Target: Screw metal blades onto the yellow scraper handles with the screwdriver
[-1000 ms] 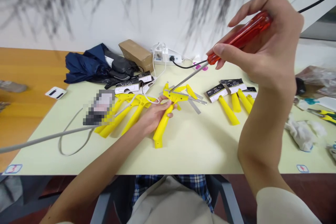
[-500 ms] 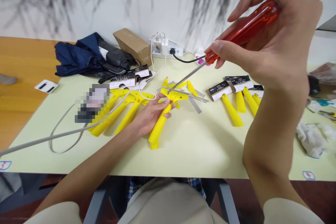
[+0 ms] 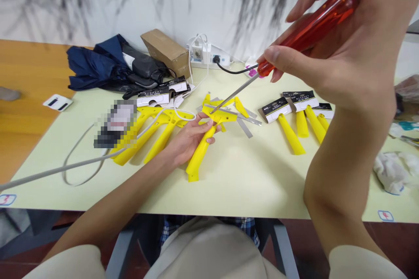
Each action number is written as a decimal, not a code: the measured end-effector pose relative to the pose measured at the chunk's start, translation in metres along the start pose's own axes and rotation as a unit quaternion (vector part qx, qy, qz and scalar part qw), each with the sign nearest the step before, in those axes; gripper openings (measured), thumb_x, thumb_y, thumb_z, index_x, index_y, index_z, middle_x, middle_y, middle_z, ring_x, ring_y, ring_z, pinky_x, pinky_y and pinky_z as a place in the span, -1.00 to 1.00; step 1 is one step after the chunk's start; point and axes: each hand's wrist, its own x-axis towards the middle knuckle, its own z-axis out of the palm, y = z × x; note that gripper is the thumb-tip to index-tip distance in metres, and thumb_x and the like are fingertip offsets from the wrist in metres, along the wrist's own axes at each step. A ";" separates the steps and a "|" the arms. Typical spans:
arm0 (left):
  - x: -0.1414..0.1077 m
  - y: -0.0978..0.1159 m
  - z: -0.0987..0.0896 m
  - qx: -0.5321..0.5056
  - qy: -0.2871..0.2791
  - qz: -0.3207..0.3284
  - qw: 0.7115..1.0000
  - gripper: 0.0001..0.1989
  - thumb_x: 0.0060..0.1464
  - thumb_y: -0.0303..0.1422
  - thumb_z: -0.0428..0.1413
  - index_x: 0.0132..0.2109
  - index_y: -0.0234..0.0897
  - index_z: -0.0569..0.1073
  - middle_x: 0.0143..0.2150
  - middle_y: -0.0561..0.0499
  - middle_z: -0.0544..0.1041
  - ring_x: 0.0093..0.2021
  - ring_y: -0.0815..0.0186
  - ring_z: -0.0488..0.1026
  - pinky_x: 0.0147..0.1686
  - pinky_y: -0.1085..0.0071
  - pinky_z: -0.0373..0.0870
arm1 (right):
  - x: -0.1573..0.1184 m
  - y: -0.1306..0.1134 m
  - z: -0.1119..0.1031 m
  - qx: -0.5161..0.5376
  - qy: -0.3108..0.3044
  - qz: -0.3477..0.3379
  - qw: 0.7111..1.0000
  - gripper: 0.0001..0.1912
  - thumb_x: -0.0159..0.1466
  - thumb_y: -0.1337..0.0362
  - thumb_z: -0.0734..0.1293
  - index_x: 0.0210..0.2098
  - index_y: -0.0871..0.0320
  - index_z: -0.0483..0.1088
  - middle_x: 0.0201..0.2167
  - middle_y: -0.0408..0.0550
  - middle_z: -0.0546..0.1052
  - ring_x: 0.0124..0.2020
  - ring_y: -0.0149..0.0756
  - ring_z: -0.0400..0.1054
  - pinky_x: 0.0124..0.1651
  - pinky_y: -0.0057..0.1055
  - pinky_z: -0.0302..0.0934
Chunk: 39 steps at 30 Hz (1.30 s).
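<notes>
My left hand (image 3: 193, 140) is closed round the neck of a yellow scraper-like tool (image 3: 199, 157), whose wide head carries a thin metal strip. High on the right, my right hand (image 3: 340, 52) grips the red handle of a screwdriver (image 3: 307, 30). The screwdriver's shaft slants down to the left, and its tip rests at the left part of the yellow head. Behind that head lie loose metal strips (image 3: 245, 128) and a small yellow piece (image 3: 241, 107).
Several yellow tools (image 3: 161, 143) lie left of my left hand, near a white cable (image 3: 81, 165). More yellow tools (image 3: 291, 135) with black-and-white cards lie right. At the back are dark blue cloth (image 3: 94, 63), a cardboard box (image 3: 166, 52) and a power strip (image 3: 221, 59).
My right hand and the screwdriver handle have shifted slightly up and right, the wrist turning a little. The tip stays at the yellow head, and the whole view has shifted slightly.
</notes>
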 end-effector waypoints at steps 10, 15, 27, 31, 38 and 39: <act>-0.001 0.000 0.000 0.013 -0.015 0.006 1.000 -0.66 0.16 -0.58 0.43 -0.08 -0.22 0.47 -0.07 -0.04 0.58 -0.12 0.29 0.63 -0.48 0.57 0.41 | -0.006 -0.003 -0.005 -0.106 -0.001 -0.029 0.994 -0.65 0.31 -0.09 0.67 -0.10 -0.13 0.56 -0.16 -0.08 0.59 0.07 0.24 0.64 0.02 -0.06 0.63; 0.000 -0.001 -0.001 0.013 -0.013 0.006 1.000 -0.68 0.17 -0.57 0.44 -0.10 -0.23 0.48 -0.05 -0.05 0.59 -0.12 0.30 0.63 -0.48 0.59 0.41 | -0.007 0.003 -0.005 -0.099 0.007 -0.039 0.994 -0.66 0.32 -0.05 0.67 -0.06 -0.10 0.59 -0.12 -0.08 0.61 0.13 0.24 0.62 0.07 -0.09 0.63; 0.001 0.000 -0.002 0.002 -0.015 0.002 1.000 -0.71 0.20 -0.59 0.40 -0.12 -0.24 0.47 -0.11 -0.02 0.58 -0.12 0.32 0.64 -0.48 0.60 0.40 | -0.002 0.012 0.001 -0.062 0.018 -0.103 0.993 -0.73 0.32 0.22 0.65 -0.02 -0.09 0.64 -0.34 -0.18 0.60 -0.12 0.06 0.69 -0.11 -0.17 0.58; 0.001 0.001 -0.002 -0.031 -0.001 -0.021 0.999 -0.76 0.25 -0.64 0.32 -0.14 -0.27 0.46 -0.10 -0.03 0.58 -0.15 0.34 0.64 -0.51 0.62 0.38 | -0.002 0.015 -0.003 -0.032 -0.015 -0.106 0.994 -0.57 0.21 0.22 0.74 0.01 -0.11 0.65 -0.32 -0.21 0.64 -0.05 0.08 0.73 -0.15 -0.27 0.65; -0.002 0.004 0.005 -0.041 0.003 -0.048 0.998 -0.82 0.30 -0.68 0.23 -0.10 -0.33 0.50 -0.06 -0.08 0.57 -0.21 0.37 0.62 -0.58 0.64 0.32 | 0.000 0.017 -0.018 0.349 0.219 -0.014 0.911 -0.38 0.61 0.13 0.11 -0.45 0.24 0.55 -0.37 -0.29 0.70 -0.07 -0.06 0.73 -0.25 -0.29 0.46; -0.003 0.005 0.006 -0.041 -0.001 -0.049 0.998 -0.82 0.30 -0.68 0.22 -0.10 -0.34 0.50 -0.06 -0.08 0.57 -0.21 0.38 0.61 -0.59 0.64 0.31 | 0.001 0.018 -0.016 0.327 0.194 -0.028 0.924 -0.44 0.60 0.12 0.19 -0.43 0.21 0.57 -0.34 -0.30 0.71 -0.05 -0.04 0.74 -0.25 -0.33 0.48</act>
